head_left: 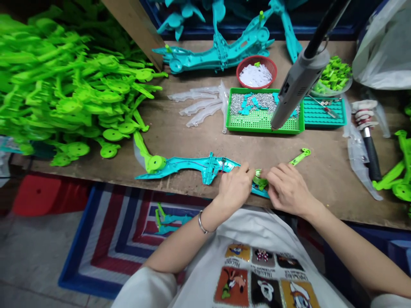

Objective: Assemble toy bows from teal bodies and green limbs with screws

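A long turquoise plastic shell (186, 164), shaped like part of a toy bow, lies along the bench's near edge. A lime-green arm (156, 163) with a round hub sits on its left end, beside a translucent blade-like piece. My left hand (236, 185) is closed over the right part of the shell, fingertips bent down on it. My right hand (288, 188) pinches a second lime-green arm (300, 157) at the shell's right end. Its round hub lies between my hands, and its tip sticks out beyond my right fingers. My fingers hide much of the joint.
Lime-green arms (73, 94) are heaped at left. Behind stand turquoise shells (221, 51), a red basket (273, 68), a green tray (266, 128) of screws and a teal tray (324, 122). An electric screwdriver (297, 85) hangs over the trays. A hammer (372, 154) lies right.
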`<state>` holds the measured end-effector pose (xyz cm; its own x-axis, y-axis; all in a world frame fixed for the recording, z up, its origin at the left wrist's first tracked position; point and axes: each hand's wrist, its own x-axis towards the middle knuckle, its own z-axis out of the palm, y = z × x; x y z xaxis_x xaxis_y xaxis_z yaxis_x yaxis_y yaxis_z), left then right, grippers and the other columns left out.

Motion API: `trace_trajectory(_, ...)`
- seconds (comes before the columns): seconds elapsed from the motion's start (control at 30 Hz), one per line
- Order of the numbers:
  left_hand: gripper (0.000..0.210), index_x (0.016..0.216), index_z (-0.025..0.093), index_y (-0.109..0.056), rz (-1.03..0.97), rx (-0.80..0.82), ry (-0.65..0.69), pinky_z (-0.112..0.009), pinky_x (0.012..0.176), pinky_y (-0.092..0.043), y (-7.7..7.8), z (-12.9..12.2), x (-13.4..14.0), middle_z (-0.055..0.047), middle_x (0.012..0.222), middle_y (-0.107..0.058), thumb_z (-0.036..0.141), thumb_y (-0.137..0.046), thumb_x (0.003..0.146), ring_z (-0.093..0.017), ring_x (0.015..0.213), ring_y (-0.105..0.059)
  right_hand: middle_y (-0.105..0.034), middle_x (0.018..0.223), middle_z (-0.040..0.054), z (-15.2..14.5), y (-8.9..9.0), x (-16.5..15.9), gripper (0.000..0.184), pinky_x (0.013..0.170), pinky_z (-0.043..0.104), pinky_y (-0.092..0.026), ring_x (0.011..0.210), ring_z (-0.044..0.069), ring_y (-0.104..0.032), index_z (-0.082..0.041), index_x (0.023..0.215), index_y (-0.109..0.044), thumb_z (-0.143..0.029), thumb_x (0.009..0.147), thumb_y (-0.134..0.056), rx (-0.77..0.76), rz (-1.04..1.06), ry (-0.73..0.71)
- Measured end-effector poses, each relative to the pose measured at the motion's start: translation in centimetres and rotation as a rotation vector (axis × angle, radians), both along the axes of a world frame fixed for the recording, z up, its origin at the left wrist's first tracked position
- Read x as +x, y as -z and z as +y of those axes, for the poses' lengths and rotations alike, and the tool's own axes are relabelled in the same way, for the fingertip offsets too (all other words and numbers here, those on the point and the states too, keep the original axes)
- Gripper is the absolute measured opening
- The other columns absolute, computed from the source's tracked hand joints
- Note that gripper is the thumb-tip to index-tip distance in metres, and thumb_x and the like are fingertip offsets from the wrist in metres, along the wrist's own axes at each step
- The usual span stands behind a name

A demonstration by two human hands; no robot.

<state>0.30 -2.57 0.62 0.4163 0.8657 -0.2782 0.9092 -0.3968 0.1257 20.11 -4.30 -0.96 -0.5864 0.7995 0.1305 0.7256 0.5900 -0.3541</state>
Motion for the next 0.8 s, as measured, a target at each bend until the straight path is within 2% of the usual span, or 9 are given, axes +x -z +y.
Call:
trace_trajectory(0.1,0.027,0.104,0.023,-0.068,-0.004,0.014,0.001,-0.027,0.055,-0.038,0.4,-0.2,-0.2,-0.007,0.105,-0.063,0.022,-0.04,0.103,-0.02,0.087,-0.065,-0.067,0.099,0.0099,0.0,0.4,-0.9,0.028,0.088,0.039,-0.036,0.097,0.026,-0.052,-0.016,0.109,-0.06,-0.012,0.081,-0.055,-0.015,0.033,-0.012)
trace_trajectory(0.23,0.03,0.099,0.022,-0.07,-0.037,0.0,-0.003,-0.027,0.057,-0.039,0.6,0.0,-0.9,-0.007,0.104,-0.062,0.024,-0.04,0.104,-0.019,0.087,-0.065,-0.069,0.1,0.0108,-0.1,0.5,-1.8,0.029,0.088,0.041,-0.034,0.098,0.027,-0.052,-0.016,0.11,-0.06,-0.014,0.082,-0.056,-0.026,-0.041,-0.036)
trace_trajectory(0.33,0.029,0.102,0.022,-0.071,-0.109,-0.031,-0.043,-0.027,0.065,-0.045,0.1,0.2,-2.0,-0.007,0.103,-0.062,0.025,-0.043,0.104,-0.018,0.086,-0.065,-0.07,0.103,0.0116,-0.1,0.3,-2.0,0.041,0.089,0.043,-0.032,0.099,0.027,-0.051,-0.014,0.125,-0.059,-0.016,0.085,-0.056,-0.021,-0.077,-0.029)
trace_trajectory(0.43,0.021,0.103,0.02,-0.071,-0.22,-0.035,-0.09,-0.028,0.075,-0.049,-0.8,0.6,-3.3,-0.007,0.102,-0.063,0.026,-0.051,0.101,-0.019,0.09,-0.066,-0.07,0.105,0.0099,0.0,0.1,-2.1,0.046,0.089,0.043,-0.03,0.099,0.027,-0.049,-0.017,0.134,-0.057,-0.019,0.088,-0.056,-0.036,-0.097,-0.039)
trace_trajectory(0.57,0.017,0.097,0.02,-0.073,-0.242,-0.032,-0.08,-0.029,0.075,-0.048,-1.6,1.6,-4.4,-0.006,0.097,-0.066,0.026,-0.057,0.097,-0.019,0.085,-0.066,-0.067,0.098,0.0078,0.3,0.1,-2.4,0.044,0.088,0.044,-0.03,0.095,0.027,-0.045,-0.02,0.132,-0.062,-0.021,0.089,-0.056,-0.053,-0.121,-0.058)
trace_trajectory(0.8,0.02,0.087,0.021,-0.076,-0.17,-0.016,-0.046,-0.028,0.068,-0.043,-1.6,3.6,-4.0,-0.005,0.088,-0.069,0.023,-0.057,0.091,-0.019,0.082,-0.067,-0.062,0.094,0.009,0.5,-0.1,-2.8,0.042,0.089,0.045,-0.03,0.093,0.027,-0.042,-0.02,0.129,-0.065,-0.021,0.088,-0.056,-0.053,-0.13,-0.06)
